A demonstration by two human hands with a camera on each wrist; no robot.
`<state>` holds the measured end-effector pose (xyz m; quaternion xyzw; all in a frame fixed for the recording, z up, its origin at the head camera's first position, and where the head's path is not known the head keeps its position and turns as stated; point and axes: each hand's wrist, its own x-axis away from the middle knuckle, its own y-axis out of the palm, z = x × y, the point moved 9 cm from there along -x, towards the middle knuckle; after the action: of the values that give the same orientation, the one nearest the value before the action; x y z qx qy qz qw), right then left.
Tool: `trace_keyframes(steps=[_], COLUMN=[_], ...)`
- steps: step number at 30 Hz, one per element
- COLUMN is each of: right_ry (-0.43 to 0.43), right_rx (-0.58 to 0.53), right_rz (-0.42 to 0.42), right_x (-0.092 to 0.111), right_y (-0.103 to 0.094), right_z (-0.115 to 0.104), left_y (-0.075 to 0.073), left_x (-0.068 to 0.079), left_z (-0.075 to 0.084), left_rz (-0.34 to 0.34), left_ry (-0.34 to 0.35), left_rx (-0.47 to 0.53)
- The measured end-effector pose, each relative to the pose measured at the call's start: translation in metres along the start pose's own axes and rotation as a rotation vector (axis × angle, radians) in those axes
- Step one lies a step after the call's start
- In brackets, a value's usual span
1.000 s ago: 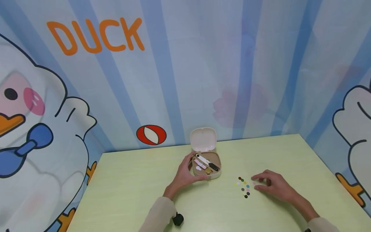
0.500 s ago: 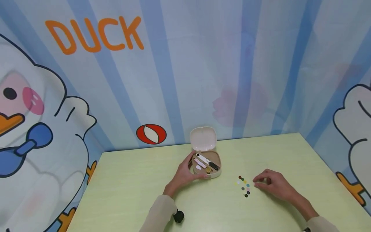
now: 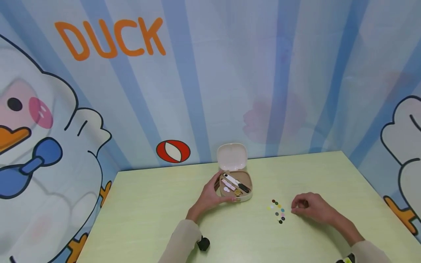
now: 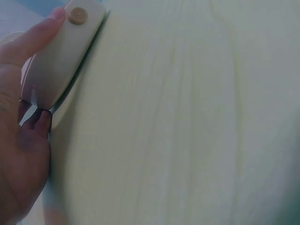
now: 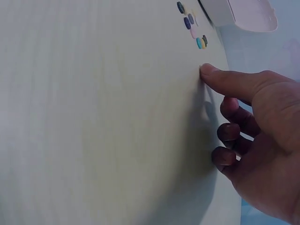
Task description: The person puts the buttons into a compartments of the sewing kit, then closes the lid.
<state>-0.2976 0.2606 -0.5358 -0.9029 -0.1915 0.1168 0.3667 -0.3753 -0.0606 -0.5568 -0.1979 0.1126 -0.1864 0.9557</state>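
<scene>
My left hand (image 3: 210, 195) grips a small beige box (image 3: 245, 198) with its lid (image 3: 232, 157) raised, the thumb across the front wall. In the left wrist view the thumb lies beside a round tan knob (image 4: 78, 16) on that wall. Inside the box are a white tool with a black end (image 3: 236, 182), a pink stick (image 3: 228, 184) and a small gold round piece (image 3: 237, 192). My right hand (image 3: 314, 208) pinches a tiny pale button (image 5: 201, 68) between thumb and forefinger, mostly hidden by the thumb, close over the table. Its other fingers are curled.
Several small coloured buttons (image 3: 277, 214) lie scattered on the pale yellow table (image 3: 158, 212), left of my right hand. A black faceted object (image 3: 203, 244) sits at my left sleeve. A duck-print curtain (image 3: 213, 73) stands behind the table.
My right hand has drawn slightly right, away from the loose buttons, its thumb and forefinger closing together. The pale pink button by its fingertips has left its spot. My left hand stays on the box.
</scene>
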Motion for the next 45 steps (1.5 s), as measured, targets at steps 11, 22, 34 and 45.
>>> trace_keyframes(steps=[11,22,34,45], right_ry=[0.029,-0.041,-0.032,-0.058], right_rx=[-0.022,-0.025,-0.040,-0.052], right_rz=[-0.129,-0.115,-0.152,-0.170], right_x=[-0.014,-0.042,-0.087,-0.121], right_y=[-0.001,-0.007,0.004,0.022], right_z=[-0.005,-0.027,-0.056,-0.076], left_y=[0.000,0.001,-0.001,-0.001], left_x=[0.002,0.003,0.003,0.003], left_z=[0.000,0.001,0.002,0.002], left_rz=[0.011,0.011,0.017,0.010], left_ry=[-0.021,-0.008,0.004,-0.020], left_rx=[0.012,0.011,0.035,0.025])
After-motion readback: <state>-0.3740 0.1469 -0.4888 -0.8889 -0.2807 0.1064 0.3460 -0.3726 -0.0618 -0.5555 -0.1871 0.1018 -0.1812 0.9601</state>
